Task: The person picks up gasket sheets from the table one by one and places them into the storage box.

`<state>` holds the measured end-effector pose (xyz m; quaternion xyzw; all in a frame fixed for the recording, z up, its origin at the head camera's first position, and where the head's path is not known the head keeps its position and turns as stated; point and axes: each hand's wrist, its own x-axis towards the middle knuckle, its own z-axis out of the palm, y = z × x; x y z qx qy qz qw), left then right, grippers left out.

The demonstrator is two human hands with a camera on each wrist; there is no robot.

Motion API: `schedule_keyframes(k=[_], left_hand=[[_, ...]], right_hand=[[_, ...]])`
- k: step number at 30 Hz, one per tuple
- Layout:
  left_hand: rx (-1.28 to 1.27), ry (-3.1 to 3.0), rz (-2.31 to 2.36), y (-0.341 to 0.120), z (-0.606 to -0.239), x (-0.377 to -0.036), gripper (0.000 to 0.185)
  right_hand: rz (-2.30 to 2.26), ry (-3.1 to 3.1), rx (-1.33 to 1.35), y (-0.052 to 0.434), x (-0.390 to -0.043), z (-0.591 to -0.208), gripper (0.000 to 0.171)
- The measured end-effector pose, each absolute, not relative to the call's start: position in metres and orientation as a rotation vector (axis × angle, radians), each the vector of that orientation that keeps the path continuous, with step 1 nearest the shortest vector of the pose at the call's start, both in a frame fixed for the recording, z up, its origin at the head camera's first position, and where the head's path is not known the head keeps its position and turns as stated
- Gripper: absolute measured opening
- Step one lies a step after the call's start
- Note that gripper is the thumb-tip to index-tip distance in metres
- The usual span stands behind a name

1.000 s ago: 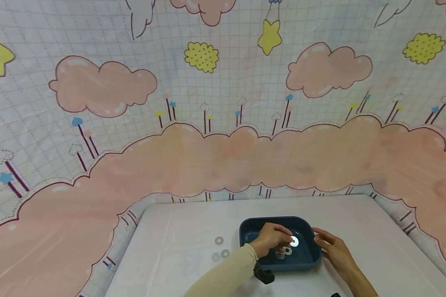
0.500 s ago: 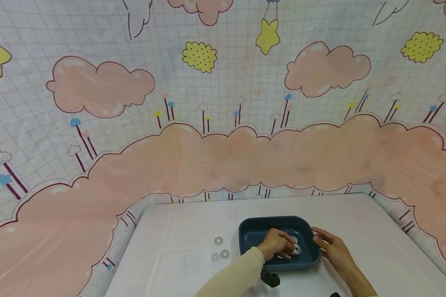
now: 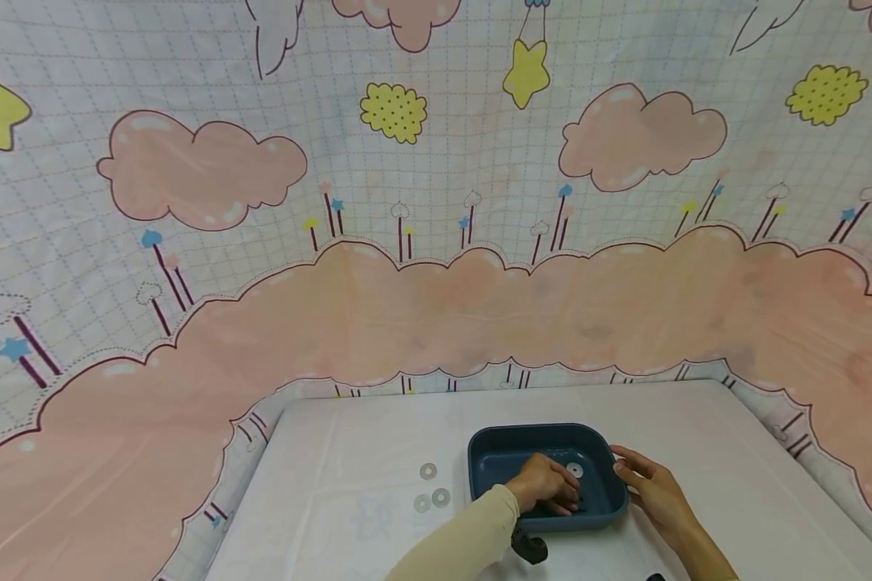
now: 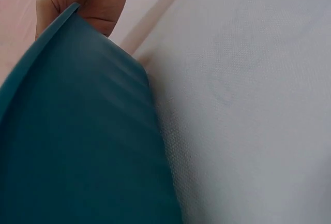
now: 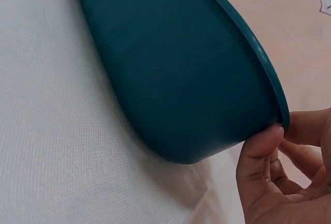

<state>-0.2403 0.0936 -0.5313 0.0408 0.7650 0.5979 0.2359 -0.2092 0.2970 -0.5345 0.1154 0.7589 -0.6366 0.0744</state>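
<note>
A dark teal tray (image 3: 600,508) sits on the white tabletop (image 3: 349,452), toward its near edge. The left hand (image 3: 547,487) reaches down inside the tray with fingers curled over the floor; whether it pinches a washer there cannot be told, as the hand covers whatever lies beneath. One washer in the tray (image 3: 574,470) lies uncovered just beyond the fingertips. The right hand (image 3: 650,488) rests against the tray's right rim, thumb tip touching the rim edge in the right wrist view, fingers loosely bent, holding the tray steady rather than gripping it. Three loose washers (image 3: 430,489) lie on the tabletop to the left of the tray, apart from it. Risk, in my judgement: thin flat washers offer little edge to catch, so one could slip from the fingertips; the light brace on the rim could let the tray slide.
</note>
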Motion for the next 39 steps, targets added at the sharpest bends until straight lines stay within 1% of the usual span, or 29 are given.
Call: schedule_keyframes(k=[11,25,31,39], left_hand=[[0.104,2.046,1.695,0.087,-0.529,-0.242,0.011],[0.254,1.973,1.654,0.071,-0.523,-0.241,0.029],[0.315,1.872,1.722,0.058,-0.520,-0.240,0.030],[0.408,1.826,1.811,0.041,-0.503,-0.236,0.032]], right_hand=[[-1.913,2.284,0.338,0.295,-0.209,-0.535,0.054],[-1.899,2.290,0.372,0.296,-0.212,-0.536,0.051],[-1.896,2.287,0.393,0.295,-0.213,-0.537,0.051],[-1.882,2.300,0.416,0.296,-0.213,-0.534,0.050]])
